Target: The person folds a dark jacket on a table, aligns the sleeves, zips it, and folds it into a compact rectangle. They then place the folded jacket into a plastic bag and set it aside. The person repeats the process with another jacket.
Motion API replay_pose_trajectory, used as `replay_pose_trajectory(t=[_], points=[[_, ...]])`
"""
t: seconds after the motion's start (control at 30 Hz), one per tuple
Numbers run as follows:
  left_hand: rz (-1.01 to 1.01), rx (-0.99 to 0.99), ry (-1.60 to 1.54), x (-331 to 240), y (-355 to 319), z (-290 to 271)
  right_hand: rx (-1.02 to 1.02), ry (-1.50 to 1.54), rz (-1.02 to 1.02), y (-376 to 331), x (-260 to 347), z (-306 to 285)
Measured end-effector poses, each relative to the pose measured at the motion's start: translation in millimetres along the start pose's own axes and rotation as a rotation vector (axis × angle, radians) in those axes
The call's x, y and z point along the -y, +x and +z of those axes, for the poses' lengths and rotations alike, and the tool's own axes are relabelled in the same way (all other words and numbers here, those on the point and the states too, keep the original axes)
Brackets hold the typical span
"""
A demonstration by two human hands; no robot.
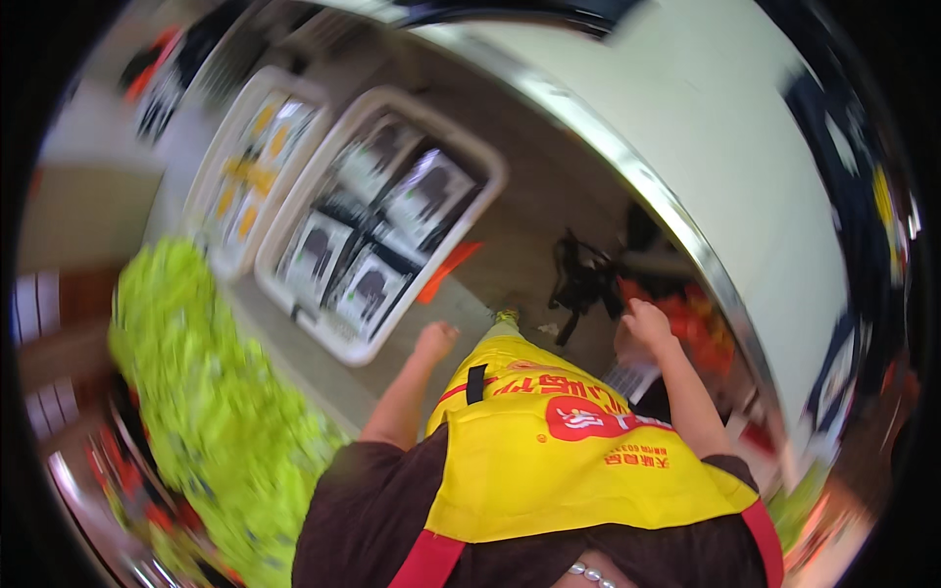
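My left hand (437, 339) is curled into a loose fist with nothing showing in it. It hangs near the close corner of a white bin (365, 355) that holds dark packages with pale labels (371, 284). My right hand (644, 328), also curled closed with nothing visible in it, is in the air beside the white table (730, 176). Between my arms spreads my yellow apron (578, 490) with red straps. Motion smears the finger details of both hands.
A second white bin (201, 196) with yellow-and-white packages stands left of the first. A large heap of neon yellow-green clothing (206, 412) fills the left side. Dark tangled straps (578, 279) and red-orange items (701, 328) lie below the table's metal edge (647, 171).
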State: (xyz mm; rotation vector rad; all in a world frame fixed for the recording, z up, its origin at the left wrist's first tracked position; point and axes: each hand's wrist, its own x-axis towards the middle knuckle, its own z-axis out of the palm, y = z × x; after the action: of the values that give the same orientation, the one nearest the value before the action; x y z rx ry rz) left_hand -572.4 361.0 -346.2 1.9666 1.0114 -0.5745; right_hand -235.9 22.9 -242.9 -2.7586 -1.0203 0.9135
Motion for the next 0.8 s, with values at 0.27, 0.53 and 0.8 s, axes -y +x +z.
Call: replay_pose_trajectory(t=[0.27, 0.53, 0.8], points=[[0.845, 0.39, 0.79, -231.8, 39.5, 35.8, -0.514, 0.856, 1.252, -274.1, -148.9, 284.9], [1.556, 0.167, 0.307, -508.1, -54.2, 201.5, -0.108, 0.98, 1.242, -384.1, -19.7, 417.6], [1.599, -0.436, 0.627, -626.2, -99.5, 380.5, -0.38, 1.076, 1.54, -444.2, -226.9, 453.2]])
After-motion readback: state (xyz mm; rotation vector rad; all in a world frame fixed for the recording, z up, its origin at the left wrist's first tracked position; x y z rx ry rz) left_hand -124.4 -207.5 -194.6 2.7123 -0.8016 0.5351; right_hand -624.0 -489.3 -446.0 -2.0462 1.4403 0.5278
